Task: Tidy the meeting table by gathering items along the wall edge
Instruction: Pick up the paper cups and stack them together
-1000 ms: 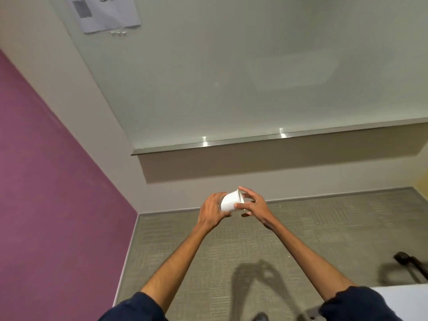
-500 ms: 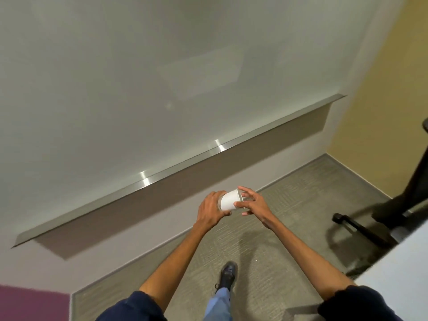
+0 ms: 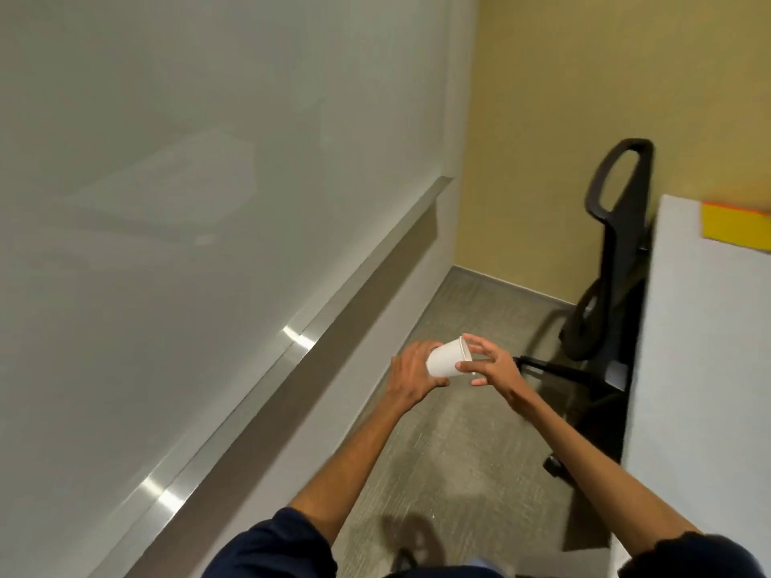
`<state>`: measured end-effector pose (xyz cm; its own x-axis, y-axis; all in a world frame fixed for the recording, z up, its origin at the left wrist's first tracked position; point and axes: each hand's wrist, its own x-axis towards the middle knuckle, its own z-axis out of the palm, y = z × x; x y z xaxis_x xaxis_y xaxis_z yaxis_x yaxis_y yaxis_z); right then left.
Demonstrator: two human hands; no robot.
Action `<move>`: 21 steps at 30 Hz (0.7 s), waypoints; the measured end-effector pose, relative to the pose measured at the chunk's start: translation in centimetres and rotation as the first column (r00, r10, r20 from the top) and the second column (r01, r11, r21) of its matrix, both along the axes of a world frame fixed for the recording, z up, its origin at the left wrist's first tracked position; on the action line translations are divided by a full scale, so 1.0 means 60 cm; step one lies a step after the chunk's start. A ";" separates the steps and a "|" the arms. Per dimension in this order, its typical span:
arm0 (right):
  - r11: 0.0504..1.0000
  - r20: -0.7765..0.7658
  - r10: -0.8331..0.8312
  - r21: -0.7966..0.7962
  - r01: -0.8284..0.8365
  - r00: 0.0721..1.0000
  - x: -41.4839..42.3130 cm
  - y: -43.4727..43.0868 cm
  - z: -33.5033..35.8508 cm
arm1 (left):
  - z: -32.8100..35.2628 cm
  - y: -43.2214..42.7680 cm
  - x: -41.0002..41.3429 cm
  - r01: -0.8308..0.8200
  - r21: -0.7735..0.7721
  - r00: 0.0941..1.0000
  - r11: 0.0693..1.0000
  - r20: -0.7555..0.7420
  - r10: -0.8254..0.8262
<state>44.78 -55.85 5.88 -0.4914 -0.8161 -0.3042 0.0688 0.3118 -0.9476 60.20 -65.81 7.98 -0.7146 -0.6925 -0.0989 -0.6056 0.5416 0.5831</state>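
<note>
Glossy white board point(image 3: 175, 168) fills the left of our view, smooth and faintly reflective, with a brushed metal ledge point(image 3: 292, 348) running slantwise along its lower edge. Right of that ledge lies ribbed grey-green carpet point(image 3: 438, 452), then a matte yellow wall point(image 3: 584, 98). Farther right of the ledge stands the flat, pale table point(image 3: 701, 369), a yellow sheet point(image 3: 734, 223) on its far corner, and a black chair point(image 3: 613, 252) with a looped plastic arm tucked against it. We hold a white paper cup point(image 3: 446, 362), tapered and smooth, over the carpet just right of the ledge, clear of the table. Its long axis lies nearly level, the rolled rim toward the table, the base toward the ledge. Our left hand point(image 3: 411, 375) is wrapped around the base end; our right hand point(image 3: 488, 367) pinches the rim with spread fingertips.
</note>
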 end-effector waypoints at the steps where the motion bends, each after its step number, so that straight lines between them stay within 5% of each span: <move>1: 0.999 -0.003 -0.050 0.001 0.050 0.999 -0.022 0.011 -0.003 | -0.004 -0.002 -0.031 0.046 0.008 0.999 0.999 0.001 -0.046; 12: 0.920 -0.038 -0.389 0.044 0.390 0.921 -0.270 0.189 -0.030 | -0.029 0.092 -0.361 0.451 0.045 0.891 0.891 0.026 -0.453; 21: 0.746 0.055 -0.666 0.031 0.665 0.744 -0.389 0.304 -0.041 | -0.023 0.180 -0.553 0.658 0.012 0.751 0.753 0.056 -0.658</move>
<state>21.43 -37.59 3.43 -0.8895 -0.2861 -0.3561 0.3173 0.1739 -0.9322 27.05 -54.99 6.60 -0.9876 -0.0540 -0.1472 -0.1276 0.8225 0.5543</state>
